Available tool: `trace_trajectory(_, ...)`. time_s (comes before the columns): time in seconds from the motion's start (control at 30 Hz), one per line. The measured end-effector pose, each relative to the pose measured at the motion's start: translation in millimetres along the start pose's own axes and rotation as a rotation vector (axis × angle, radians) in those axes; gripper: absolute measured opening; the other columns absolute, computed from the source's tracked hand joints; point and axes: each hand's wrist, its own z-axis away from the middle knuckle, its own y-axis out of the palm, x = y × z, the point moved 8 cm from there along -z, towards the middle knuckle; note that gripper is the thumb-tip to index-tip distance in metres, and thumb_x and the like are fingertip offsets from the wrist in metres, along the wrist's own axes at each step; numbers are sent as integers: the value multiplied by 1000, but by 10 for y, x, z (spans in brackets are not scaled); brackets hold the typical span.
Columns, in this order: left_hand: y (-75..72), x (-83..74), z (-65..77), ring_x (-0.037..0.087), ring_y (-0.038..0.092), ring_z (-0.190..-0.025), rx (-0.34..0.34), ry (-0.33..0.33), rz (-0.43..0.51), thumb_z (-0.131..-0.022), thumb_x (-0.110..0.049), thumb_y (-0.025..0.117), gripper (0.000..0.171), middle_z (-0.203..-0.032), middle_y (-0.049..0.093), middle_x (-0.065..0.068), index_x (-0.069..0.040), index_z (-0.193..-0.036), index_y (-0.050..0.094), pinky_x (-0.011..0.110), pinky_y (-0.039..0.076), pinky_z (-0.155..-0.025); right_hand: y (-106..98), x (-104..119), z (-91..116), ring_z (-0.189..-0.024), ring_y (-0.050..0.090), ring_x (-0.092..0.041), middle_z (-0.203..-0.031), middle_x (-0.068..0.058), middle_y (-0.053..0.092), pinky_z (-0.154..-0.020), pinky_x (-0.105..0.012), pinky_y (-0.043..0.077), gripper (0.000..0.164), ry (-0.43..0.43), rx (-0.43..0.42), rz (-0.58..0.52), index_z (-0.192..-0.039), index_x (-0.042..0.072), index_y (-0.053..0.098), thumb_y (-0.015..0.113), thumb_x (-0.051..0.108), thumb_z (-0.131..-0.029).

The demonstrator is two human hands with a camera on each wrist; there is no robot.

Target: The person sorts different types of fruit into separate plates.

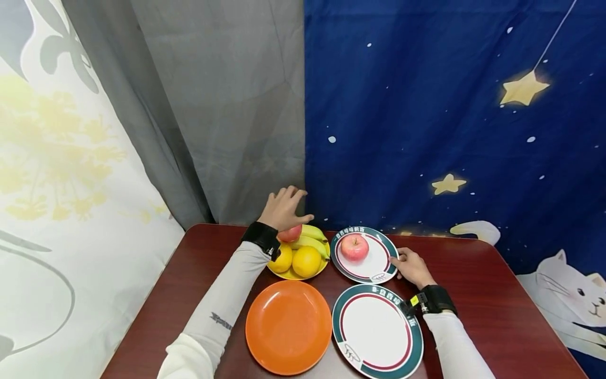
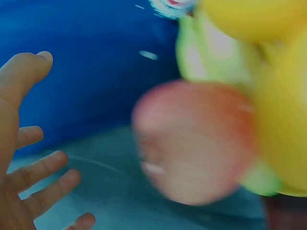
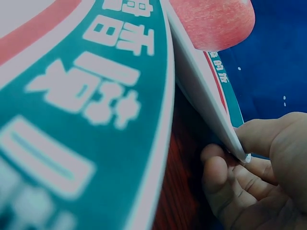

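Note:
My left hand (image 1: 284, 208) hovers with fingers spread above the back of the yellow fruit plate (image 1: 290, 276), holding nothing. Just below it lies a red apple (image 2: 192, 139), apart from the fingers in the left wrist view. Bananas (image 1: 310, 243) and round yellow fruits (image 1: 306, 261) share that plate. With thumb above and fingers beneath, my right hand (image 1: 413, 268) pinches the right rim of a green-rimmed white plate (image 1: 380, 253). A second red apple (image 1: 354, 247) sits on this plate, left of its middle.
An orange plate (image 1: 289, 327) is at the front of the dark red table (image 1: 478, 284). Beside it, a larger green-rimmed plate (image 1: 375, 331) lies close to my right wrist. Behind the table hang a grey curtain (image 1: 236, 116) and a blue star-patterned one (image 1: 402, 131).

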Motion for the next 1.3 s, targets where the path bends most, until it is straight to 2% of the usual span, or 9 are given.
trace_trajectory(0.1, 238, 189, 92, 29, 42, -118, 58, -74, 12, -79, -65, 62, 72, -130, 47, 7, -21, -135, 51, 52, 35, -93, -7, 0, 1, -58, 57, -23, -79, -12, 56, -59, -33, 47, 48, -7, -4, -9, -132, -8, 43, 56, 20, -96)
trace_trajectory(0.2, 441, 283, 167, 30, 41, -119, 123, -133, 35, -79, -65, 61, 73, -133, 45, 7, -22, -137, 50, 54, 35, -95, -9, -10, 5, -58, 57, -23, -79, -12, 56, -60, -33, 47, 47, -5, -7, -12, -132, -7, 43, 56, 21, -97)
trace_trajectory(0.37, 691, 298, 211, 26, 46, -111, 185, -170, 75, -83, -60, 57, 62, -130, 48, 4, -25, -134, 53, 49, 41, -93, 2, -37, 10, -59, 57, -23, -79, -12, 57, -59, -32, 47, 46, 7, -10, -19, -132, -7, 44, 56, 21, -97)
trace_trajectory(0.53, 798, 244, 206, 23, 48, -101, 215, -180, 51, -83, -56, 57, 52, -120, 52, 2, -25, -126, 56, 47, 46, -85, 5, -31, 8, -58, 57, -23, -79, -12, 57, -58, -32, 47, 46, 2, -18, -17, -131, -7, 44, 56, 20, -96)
trace_trajectory(0.7, 794, 204, 225, 24, 48, -98, 234, -193, 33, -79, -56, 66, 57, -117, 50, 4, -23, -124, 55, 46, 48, -82, 6, -29, 7, -58, 57, -22, -79, -12, 57, -58, -32, 47, 47, 5, -15, -19, -132, -7, 43, 56, 20, -96)
trace_trajectory(0.9, 785, 244, 219, 24, 49, -98, 226, -207, 74, -79, -52, 66, 54, -116, 50, 4, -21, -122, 55, 45, 48, -82, 7, -17, 4, -58, 57, -22, -79, -13, 56, -58, -31, 47, 48, 3, -8, -27, -132, -8, 43, 57, 20, -96)
trace_trajectory(1.07, 686, 273, 134, 24, 49, -98, 170, -226, 144, -78, -52, 67, 53, -118, 50, 5, -21, -120, 55, 43, 49, -81, 6, -20, -5, -58, 57, -22, -79, -12, 57, -59, -31, 47, 49, 6, -7, -29, -132, -9, 42, 57, 21, -96)
trace_trajectory(1.2, 440, 89, -17, 23, 50, -94, 86, -168, 180, -77, -50, 67, 49, -113, 51, 4, -22, -116, 57, 40, 50, -76, 9, -25, 4, -58, 57, -22, -78, -12, 56, -60, -32, 47, 49, 9, -3, -28, -132, -8, 42, 56, 22, -96)
trace_trajectory(1.3, 241, -198, -132, 20, 50, -94, 31, -92, 181, -76, -52, 65, 48, -111, 51, 1, -24, -115, 57, 38, 50, -71, 9, -44, 14, -58, 57, -23, -77, -11, 56, -61, -33, 46, 48, 21, -5, -37, -132, -7, 43, 55, 24, -98)
